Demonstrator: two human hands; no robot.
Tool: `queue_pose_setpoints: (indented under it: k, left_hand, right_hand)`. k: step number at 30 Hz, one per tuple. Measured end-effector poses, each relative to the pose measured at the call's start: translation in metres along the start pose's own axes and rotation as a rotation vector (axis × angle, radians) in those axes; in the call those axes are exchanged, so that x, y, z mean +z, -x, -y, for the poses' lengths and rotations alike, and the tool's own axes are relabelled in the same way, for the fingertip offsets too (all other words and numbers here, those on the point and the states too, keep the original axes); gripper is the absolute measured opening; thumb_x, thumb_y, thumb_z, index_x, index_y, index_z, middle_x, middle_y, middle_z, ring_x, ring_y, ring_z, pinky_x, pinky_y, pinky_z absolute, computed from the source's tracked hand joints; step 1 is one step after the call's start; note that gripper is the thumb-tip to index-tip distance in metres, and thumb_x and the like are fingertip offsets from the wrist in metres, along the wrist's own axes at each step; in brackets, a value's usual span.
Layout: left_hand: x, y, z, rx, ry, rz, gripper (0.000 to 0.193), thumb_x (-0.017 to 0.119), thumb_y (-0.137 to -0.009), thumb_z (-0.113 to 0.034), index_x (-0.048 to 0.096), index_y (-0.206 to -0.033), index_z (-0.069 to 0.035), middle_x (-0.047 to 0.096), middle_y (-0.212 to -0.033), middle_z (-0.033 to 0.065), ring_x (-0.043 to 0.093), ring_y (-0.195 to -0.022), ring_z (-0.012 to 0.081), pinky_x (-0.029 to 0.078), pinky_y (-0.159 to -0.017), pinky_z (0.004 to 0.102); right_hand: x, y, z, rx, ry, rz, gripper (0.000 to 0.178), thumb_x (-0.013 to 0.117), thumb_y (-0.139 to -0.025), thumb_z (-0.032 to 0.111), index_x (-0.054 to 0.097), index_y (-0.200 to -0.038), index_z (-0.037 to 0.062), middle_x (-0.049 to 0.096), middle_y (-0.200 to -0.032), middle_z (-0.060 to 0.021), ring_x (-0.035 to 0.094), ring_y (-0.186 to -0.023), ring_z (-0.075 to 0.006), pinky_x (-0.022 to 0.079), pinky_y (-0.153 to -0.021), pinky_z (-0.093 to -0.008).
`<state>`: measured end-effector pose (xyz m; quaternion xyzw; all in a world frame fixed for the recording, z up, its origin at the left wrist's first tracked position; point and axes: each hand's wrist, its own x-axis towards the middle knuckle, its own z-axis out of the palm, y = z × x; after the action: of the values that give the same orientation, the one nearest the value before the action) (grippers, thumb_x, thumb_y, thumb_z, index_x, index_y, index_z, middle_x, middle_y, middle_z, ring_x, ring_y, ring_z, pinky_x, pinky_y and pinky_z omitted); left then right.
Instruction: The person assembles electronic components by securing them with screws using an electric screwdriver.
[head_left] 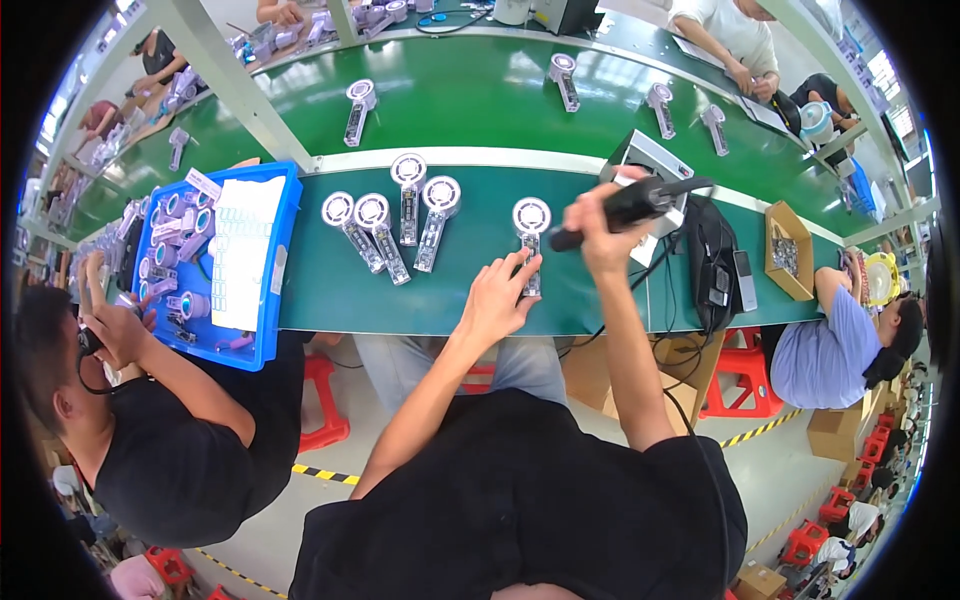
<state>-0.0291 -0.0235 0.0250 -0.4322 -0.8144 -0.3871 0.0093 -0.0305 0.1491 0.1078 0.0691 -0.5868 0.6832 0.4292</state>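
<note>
Black and corded, an electric screwdriver point(634, 206) is clasped by the fingers of the right hand point(602, 228) near a handheld fan point(531, 216) lying on the green table point(345, 305); the left hand's point(492, 298) fingers touch the fan's handle, though whether they grip it, I cannot tell.

The bench point(350, 308) is dark green, the surface on its far side point(440, 95) a brighter green. The device point(531, 216) near the middle is white and pale lilac, the tool point(630, 207) black, the left tray point(281, 270) blue, the right stool point(745, 388) red, the floor tape point(325, 474) striped yellow and black.
</note>
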Motion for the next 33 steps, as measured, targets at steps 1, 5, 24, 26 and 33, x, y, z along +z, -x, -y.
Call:
queue_pose_setpoints:
  k: [1, 5, 24, 26, 33]
  left_hand:
    - [0.006, -0.001, 0.001, -0.011, -0.036, -0.062, 0.067, 0.078, -0.074, -0.010, 0.056, -0.136, -0.007, 0.058, -0.130, 0.0161, 0.060, -0.105, 0.0339, 0.050, -0.088, 0.0421]
    - [0.025, -0.011, -0.002, -0.059, -0.080, -0.182, 0.065, 0.078, -0.075, -0.013, 0.056, -0.136, -0.010, 0.056, -0.135, 0.0157, 0.062, -0.099, 0.0347, 0.049, -0.084, 0.0416]
    - [0.020, -0.007, 0.002, 0.106, -0.014, -0.166, 0.038, 0.069, -0.076, -0.008, 0.069, -0.113, -0.010, 0.049, -0.144, 0.0243, 0.063, -0.093, 0.0319, 0.047, -0.078, 0.0390]
    - [0.023, -0.009, 0.001, 0.117, -0.051, -0.188, 0.035, 0.068, -0.076, -0.005, 0.069, -0.111, -0.009, 0.051, -0.142, 0.0242, 0.062, -0.087, 0.0295, 0.046, -0.075, 0.0386]
    - [0.027, -0.009, 0.000, 0.138, -0.131, -0.209, 0.034, 0.067, -0.075, -0.004, 0.070, -0.109, -0.009, 0.053, -0.140, 0.0231, 0.060, -0.082, 0.0273, 0.044, -0.070, 0.0380]
  right_hand:
    - [0.001, -0.009, 0.023, 0.042, 0.005, -0.098, 0.059, 0.069, -0.085, -0.007, 0.037, -0.133, 0.0017, 0.060, -0.069, -0.0049, 0.058, -0.055, -0.0110, 0.047, -0.051, -0.0242]
    - [-0.037, -0.045, 0.064, -0.141, 0.269, -0.188, 0.066, 0.065, -0.087, -0.010, 0.028, -0.140, 0.0030, 0.057, -0.069, -0.0057, 0.057, -0.054, -0.0128, 0.048, -0.051, -0.0260]
    - [-0.060, -0.047, 0.033, 0.156, 0.137, -0.118, 0.076, 0.070, -0.089, 0.001, 0.024, -0.150, 0.0094, 0.055, -0.074, -0.0061, 0.054, -0.047, -0.0143, 0.047, -0.045, -0.0288]
    - [-0.050, -0.026, 0.029, 0.138, 0.044, -0.091, 0.078, 0.065, -0.089, -0.004, 0.020, -0.151, 0.0097, 0.055, -0.073, -0.0065, 0.056, -0.048, -0.0159, 0.048, -0.045, -0.0305]
    - [-0.030, 0.005, 0.020, 0.112, -0.059, -0.028, 0.077, 0.063, -0.084, -0.010, 0.023, -0.147, 0.0065, 0.058, -0.072, -0.0067, 0.056, -0.052, -0.0152, 0.050, -0.052, -0.0296]
